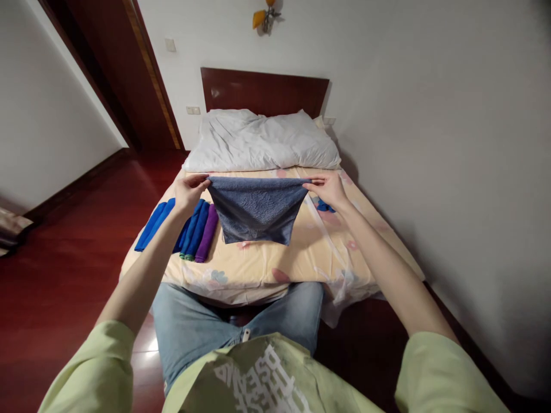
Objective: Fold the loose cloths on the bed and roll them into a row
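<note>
A grey-blue towel [258, 209] hangs stretched between my two hands above the bed. My left hand [191, 192] pinches its upper left corner, and my right hand [328, 190] pinches the upper right one. The top edge is pulled nearly straight, while the lower part hangs down over the bedspread. Behind my left forearm lie several rolled blue towels [154, 225], partly hidden by the arm. A purple rolled towel [207, 234] lies at the right end of that row. Near my right wrist sits a small crumpled blue cloth [325, 206].
The bed has a pale orange flowered cover [253, 267] and a folded white quilt [262, 140] against the dark wooden headboard [262, 92]. A white wall [465, 143] runs close along the right side. Dark red floor [64, 292] and a door [124, 74] are at left.
</note>
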The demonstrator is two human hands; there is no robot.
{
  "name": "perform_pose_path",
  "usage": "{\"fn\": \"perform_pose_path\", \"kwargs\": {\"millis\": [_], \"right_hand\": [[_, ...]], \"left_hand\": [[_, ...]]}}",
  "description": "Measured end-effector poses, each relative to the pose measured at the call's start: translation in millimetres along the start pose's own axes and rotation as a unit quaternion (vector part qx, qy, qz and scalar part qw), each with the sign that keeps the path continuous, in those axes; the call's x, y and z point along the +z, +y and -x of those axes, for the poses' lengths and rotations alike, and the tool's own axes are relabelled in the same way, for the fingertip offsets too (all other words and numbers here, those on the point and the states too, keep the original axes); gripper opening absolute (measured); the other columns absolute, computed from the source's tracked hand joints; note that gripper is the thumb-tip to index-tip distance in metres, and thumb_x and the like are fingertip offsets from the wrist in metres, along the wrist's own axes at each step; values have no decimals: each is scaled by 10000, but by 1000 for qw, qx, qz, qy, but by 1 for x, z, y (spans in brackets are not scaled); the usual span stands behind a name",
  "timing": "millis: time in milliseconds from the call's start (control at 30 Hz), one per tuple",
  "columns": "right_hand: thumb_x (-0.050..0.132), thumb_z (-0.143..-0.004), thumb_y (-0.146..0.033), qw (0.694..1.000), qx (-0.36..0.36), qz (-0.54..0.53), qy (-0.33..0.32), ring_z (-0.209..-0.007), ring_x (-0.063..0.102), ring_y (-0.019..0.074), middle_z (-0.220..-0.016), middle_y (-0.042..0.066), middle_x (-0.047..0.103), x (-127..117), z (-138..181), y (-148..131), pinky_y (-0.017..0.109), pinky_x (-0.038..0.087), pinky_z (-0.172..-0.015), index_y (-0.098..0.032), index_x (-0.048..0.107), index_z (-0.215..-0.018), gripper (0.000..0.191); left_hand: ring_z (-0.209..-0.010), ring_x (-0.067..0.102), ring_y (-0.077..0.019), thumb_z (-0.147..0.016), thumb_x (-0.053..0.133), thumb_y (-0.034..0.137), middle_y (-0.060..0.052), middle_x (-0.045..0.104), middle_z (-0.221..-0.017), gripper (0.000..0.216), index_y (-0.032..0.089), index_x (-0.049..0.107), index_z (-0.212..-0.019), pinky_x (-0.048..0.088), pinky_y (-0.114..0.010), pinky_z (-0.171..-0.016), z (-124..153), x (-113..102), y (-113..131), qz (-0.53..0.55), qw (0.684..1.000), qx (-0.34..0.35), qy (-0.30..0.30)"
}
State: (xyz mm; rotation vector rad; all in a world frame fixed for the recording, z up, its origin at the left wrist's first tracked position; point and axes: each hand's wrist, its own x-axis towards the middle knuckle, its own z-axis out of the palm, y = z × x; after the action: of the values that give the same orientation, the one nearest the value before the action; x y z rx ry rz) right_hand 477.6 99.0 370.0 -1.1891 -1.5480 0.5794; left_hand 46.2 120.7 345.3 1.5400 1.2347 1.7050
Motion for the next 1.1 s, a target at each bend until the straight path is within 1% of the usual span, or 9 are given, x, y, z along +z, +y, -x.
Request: {"fn": "perform_pose_path", "kwargs": {"millis": [133, 267, 400, 533, 633, 733, 833, 933, 1100], "right_hand": [[936, -589, -444, 1000, 5, -7, -2, -927, 763, 284, -920, 81, 798, -1, 0, 1, 440, 635, -913, -195, 798, -906, 426], [948, -575, -449, 1000, 14, -21, -13, -926, 755, 275, -932, 79, 794, -2, 0, -2, 435, 632, -907, -205, 795, -912, 444], [933, -611, -480, 998, 31, -52, -8, -906, 748, 252, -922, 83, 788, -3, 0, -3, 401, 633, -853, -202, 797, -942, 453], [921, -606, -547, 997, 46, -60, 23, -828, 740, 227, -889, 78, 790, -1, -2, -2, 373, 635, -776, -202, 800, -895, 466], [937, -575, -529, 998, 41, -43, 31, -806, 738, 229, -861, 73, 788, 0, -3, 1, 378, 638, -765, -205, 804, -902, 479], [938, -582, -492, 999, 35, -25, 34, -819, 744, 240, -860, 81, 784, 0, -3, 4, 388, 642, -784, -195, 807, -932, 477], [942, -591, -463, 999, 24, 2, 33, -830, 748, 245, -862, 84, 778, -2, -3, 7, 392, 645, -813, -187, 805, -952, 474], [932, -612, -467, 999, 3, 30, 32, -827, 753, 246, -868, 86, 777, -4, -5, 9, 390, 646, -818, -179, 803, -959, 470], [908, -657, -446, 996, -17, 85, 33, -818, 761, 263, -858, 98, 785, -6, -8, 8, 386, 642, -800, -150, 808, -917, 407]], "left_hand": [[-775, 687, -194, -688, 845, 435, -116, 764, -887, 444, 100, 795, -974, 564, -300, -718, -1, -1, 7, -13, 1000, -16, -10], [-849, 715, -226, -678, 876, 397, -119, 768, -886, 389, 101, 800, -918, 584, -326, -803, -3, 0, 9, -9, 1000, -21, 3], [-888, 728, -253, -648, 895, 342, -119, 771, -873, 352, 89, 802, -875, 588, -355, -860, -7, -1, 13, -7, 1000, -25, 17], [-900, 733, -253, -655, 875, 296, -122, 774, -902, 347, 73, 803, -911, 590, -365, -882, -10, 0, 19, -8, 999, -28, 17], [-906, 732, -249, -668, 855, 282, -126, 773, -928, 359, 67, 800, -951, 588, -371, -896, -13, 2, 18, -7, 1000, -21, 16], [-903, 727, -246, -668, 847, 280, -122, 770, -936, 381, 71, 795, -982, 590, -374, -890, -17, 4, 14, -17, 1000, -14, 16], [-894, 723, -247, -666, 842, 289, -106, 764, -913, 400, 78, 792, -1002, 594, -375, -870, -21, 3, 10, -50, 999, -2, 13], [-872, 722, -240, -673, 827, 315, -71, 755, -857, 394, 104, 801, -1005, 593, -354, -848, -24, 0, 11, -119, 993, 6, 8], [-803, 707, -208, -705, 784, 301, -41, 729, -766, 289, 151, 820, -950, 579, -292, -797, -35, -2, 17, -236, 971, 20, -29]]}}
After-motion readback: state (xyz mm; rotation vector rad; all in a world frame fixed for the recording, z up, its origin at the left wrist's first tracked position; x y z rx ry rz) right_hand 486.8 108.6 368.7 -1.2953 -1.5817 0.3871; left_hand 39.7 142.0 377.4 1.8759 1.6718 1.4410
